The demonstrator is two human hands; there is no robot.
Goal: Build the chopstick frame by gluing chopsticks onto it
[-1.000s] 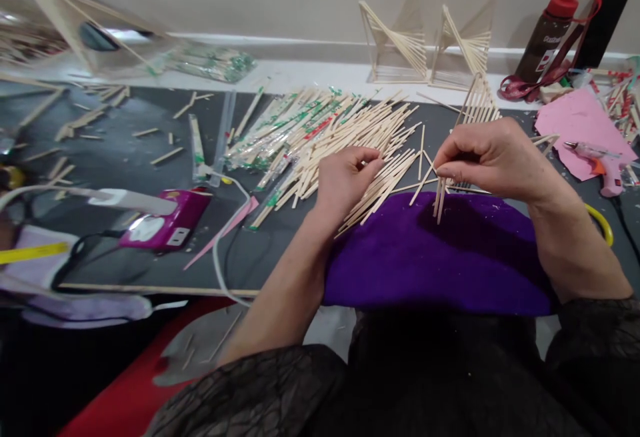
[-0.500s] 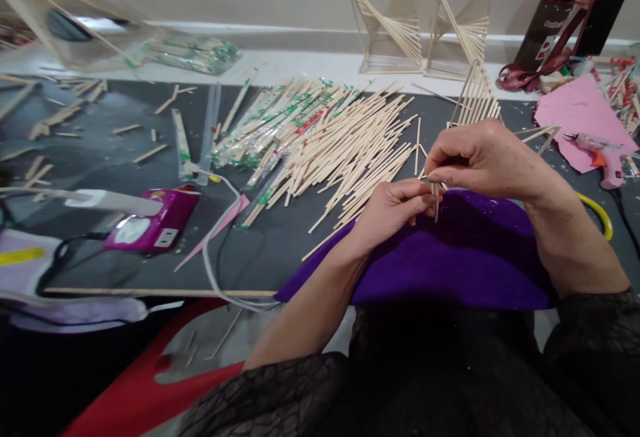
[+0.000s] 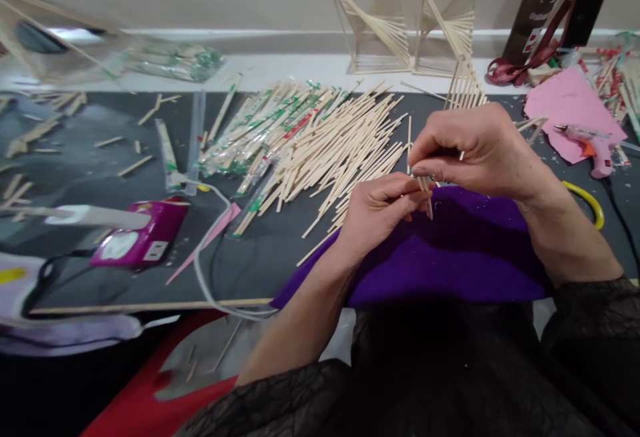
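Observation:
Over a purple cloth (image 3: 465, 250) at the table's front edge, my two hands meet. My left hand (image 3: 377, 207) is closed, thumb and fingers pinching a few thin wooden chopsticks (image 3: 429, 204) whose lower ends poke out below the fingers. From above, my right hand (image 3: 467, 147) bends over them, thumb and forefinger pinched at the upper ends of these sticks; the exact contact is partly hidden. Behind my right hand stands a fan-like frame of glued sticks (image 3: 465, 84); whether it joins the held sticks I cannot tell. A heap of loose chopsticks (image 3: 345, 150) lies left of the hands.
Wrapped chopsticks (image 3: 260, 124) lie beyond the heap. Two twisted stick models (image 3: 377, 30) stand on the back ledge near a bottle (image 3: 533, 14). A pink glue gun (image 3: 597, 150) rests at right; a purple power block (image 3: 140, 234) with cables sits at left.
The view has shifted slightly, so most things appear a little further left. Both hands keep their pinch on the sticks, with little visible movement between them.

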